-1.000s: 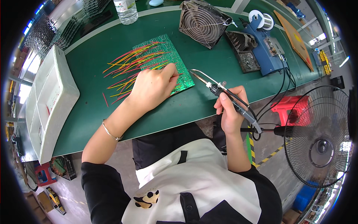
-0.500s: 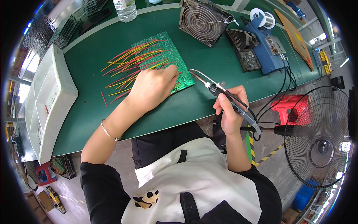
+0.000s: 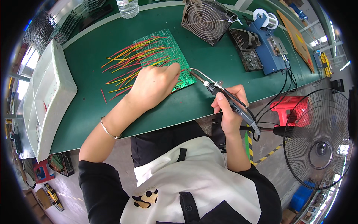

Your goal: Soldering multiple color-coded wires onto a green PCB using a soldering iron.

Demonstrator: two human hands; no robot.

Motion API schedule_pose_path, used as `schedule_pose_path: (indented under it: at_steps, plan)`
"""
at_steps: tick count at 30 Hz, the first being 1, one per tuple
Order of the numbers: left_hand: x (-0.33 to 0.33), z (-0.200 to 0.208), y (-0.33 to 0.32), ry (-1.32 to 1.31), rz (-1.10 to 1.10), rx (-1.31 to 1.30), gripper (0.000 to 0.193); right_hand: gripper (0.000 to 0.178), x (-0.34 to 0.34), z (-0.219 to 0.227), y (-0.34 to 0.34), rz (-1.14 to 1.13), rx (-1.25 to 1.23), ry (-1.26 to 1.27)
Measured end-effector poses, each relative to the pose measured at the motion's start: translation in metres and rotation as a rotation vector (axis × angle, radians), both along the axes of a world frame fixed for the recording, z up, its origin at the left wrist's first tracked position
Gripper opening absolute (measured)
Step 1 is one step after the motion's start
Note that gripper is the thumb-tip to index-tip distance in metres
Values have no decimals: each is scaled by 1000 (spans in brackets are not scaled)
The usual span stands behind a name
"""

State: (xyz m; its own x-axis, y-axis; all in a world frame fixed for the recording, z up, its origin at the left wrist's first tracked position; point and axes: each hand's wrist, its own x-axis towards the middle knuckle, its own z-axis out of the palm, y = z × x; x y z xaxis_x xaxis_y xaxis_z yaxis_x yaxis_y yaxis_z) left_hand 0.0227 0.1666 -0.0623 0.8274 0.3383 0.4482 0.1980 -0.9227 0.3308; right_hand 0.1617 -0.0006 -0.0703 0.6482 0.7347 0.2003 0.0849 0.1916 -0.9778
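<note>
A green circuit board (image 3: 169, 41) lies on the bench, with several red and yellow wires (image 3: 126, 55) along it, their loose ends reaching out to the left. Over its near part my left hand (image 3: 154, 84) is closed in a pinch on a red wire (image 3: 183, 70), whose end shows just past the fingertips. The rest of that wire is hidden by the hand. My right hand (image 3: 232, 106) is wrapped round a soldering iron (image 3: 238, 109) fitted with a thin curved feed tube (image 3: 204, 74). The iron's tip is at the board's right edge, close to the red wire's end.
A white divided tray (image 3: 52, 100) stands at the left, and a loose red wire (image 3: 103, 96) lies near it. Behind are a water bottle (image 3: 128, 8) and a boxed fan (image 3: 206, 22). A blue solder feeder (image 3: 266, 48) with a spool stands right, a large fan (image 3: 320, 138) beyond the bench.
The iron's tip has shifted slightly toward the board's edge and the wire end. My left hand keeps its pinch at nearly the same place; the whole view has tilted a little.
</note>
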Motion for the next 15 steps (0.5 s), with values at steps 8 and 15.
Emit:
schedule_pose_path:
  at_steps: [8,15]
  plan:
    - [-1,1,0,-5,1,-8,9,19,0,1,-1,3,-16,-27]
    - [0,-1,1,-15,-3,-13,9,18,1,0,-1,14,-6,-20]
